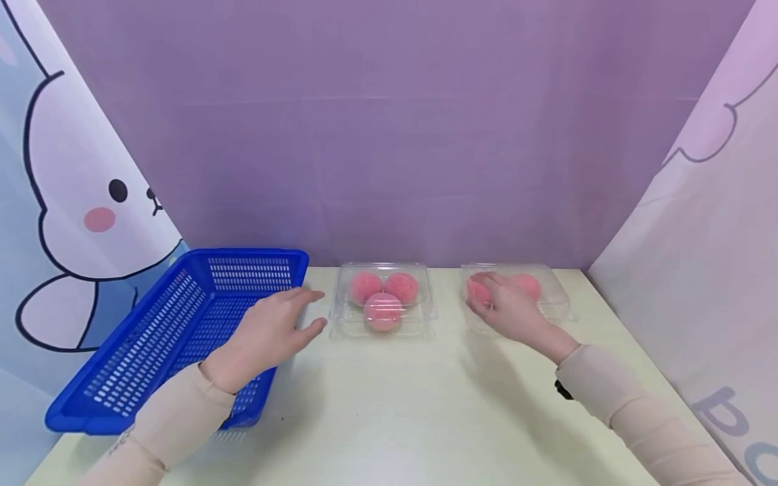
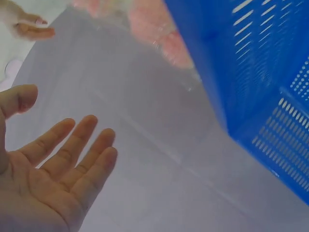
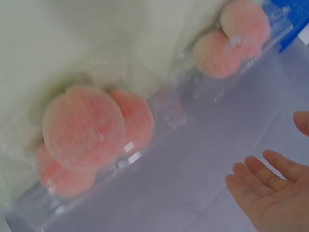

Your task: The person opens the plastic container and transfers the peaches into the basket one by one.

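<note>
My left hand (image 1: 267, 331) hovers by the inner edge of the blue basket (image 1: 302, 270), its thumb and fingers spread with nothing between them. In the left wrist view its palm faces up to the camera. To its right stands a clear plastic box (image 1: 419, 324) with three pink peaches (image 1: 383, 312) inside. My right hand (image 1: 513, 314) is over a second clear box (image 1: 559, 297) and partly covers it in the head view. The right wrist view shows this hand with fingers extended and holding nothing, beside that box's three peaches (image 3: 84, 128).
The slatted blue basket stands at the table's left side. Both boxes sit along the back edge of the pale table (image 1: 389, 405), against a purple curtain (image 1: 389, 135). Printed curtains flank the table left (image 1: 73, 189) and right (image 1: 699, 270).
</note>
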`<state>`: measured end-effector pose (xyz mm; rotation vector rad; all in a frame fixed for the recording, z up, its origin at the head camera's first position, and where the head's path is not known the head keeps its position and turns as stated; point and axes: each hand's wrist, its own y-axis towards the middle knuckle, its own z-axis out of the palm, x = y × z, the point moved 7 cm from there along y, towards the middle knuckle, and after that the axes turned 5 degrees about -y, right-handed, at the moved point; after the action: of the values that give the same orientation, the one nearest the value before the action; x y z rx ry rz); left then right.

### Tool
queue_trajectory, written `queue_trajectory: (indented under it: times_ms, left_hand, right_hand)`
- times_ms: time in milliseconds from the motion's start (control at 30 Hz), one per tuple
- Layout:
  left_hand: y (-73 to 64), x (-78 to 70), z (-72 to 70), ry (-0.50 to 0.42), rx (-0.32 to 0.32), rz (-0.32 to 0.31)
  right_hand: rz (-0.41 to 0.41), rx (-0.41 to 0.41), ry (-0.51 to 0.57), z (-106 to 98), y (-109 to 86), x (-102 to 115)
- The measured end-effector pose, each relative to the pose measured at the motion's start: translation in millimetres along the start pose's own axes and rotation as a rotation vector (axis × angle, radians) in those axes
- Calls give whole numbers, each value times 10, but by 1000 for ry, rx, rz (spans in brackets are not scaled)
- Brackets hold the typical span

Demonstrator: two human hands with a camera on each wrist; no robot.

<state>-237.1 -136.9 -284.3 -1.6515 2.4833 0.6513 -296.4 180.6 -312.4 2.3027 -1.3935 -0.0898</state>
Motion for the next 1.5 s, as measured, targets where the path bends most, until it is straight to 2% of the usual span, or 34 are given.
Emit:
queue_trajectory:
  times_ms: [133, 367, 467, 633, 767, 867, 1000, 1100, 1233, 1367, 1500]
  left_hand:
    - [38, 7, 86, -11, 51, 0]
    - [136, 38, 306, -44, 191, 9]
    - [189, 64, 416, -37, 221, 27]
    - [305, 150, 570, -32, 257, 17]
    - [409, 226, 685, 9, 315, 18]
    - [492, 263, 780, 50, 388, 31]
    - [591, 296, 888, 95, 493, 31]
    - [639, 339, 946, 136, 548, 12]
    - [687, 386, 1008, 174, 564, 10]
    - [751, 422, 1092, 164, 559, 32]
    - [792, 458, 1167, 149, 568, 22]
  right_hand:
    - [33, 28, 36, 151, -30, 12]
    - [79, 73, 145, 399, -51, 86]
    - [91, 100, 173, 507, -52, 133]
    - [93, 139, 173, 669, -30, 216]
    - [117, 168, 266, 799, 27, 256]
    - [160, 174, 359, 905, 81, 245]
    - [212, 174, 433, 1051, 137, 212]
    - [250, 189, 480, 1158, 172, 201]
    - [308, 218, 540, 1283, 196, 179]
    - [374, 238, 597, 1401, 200, 122]
    - [426, 259, 689, 1524, 193, 71]
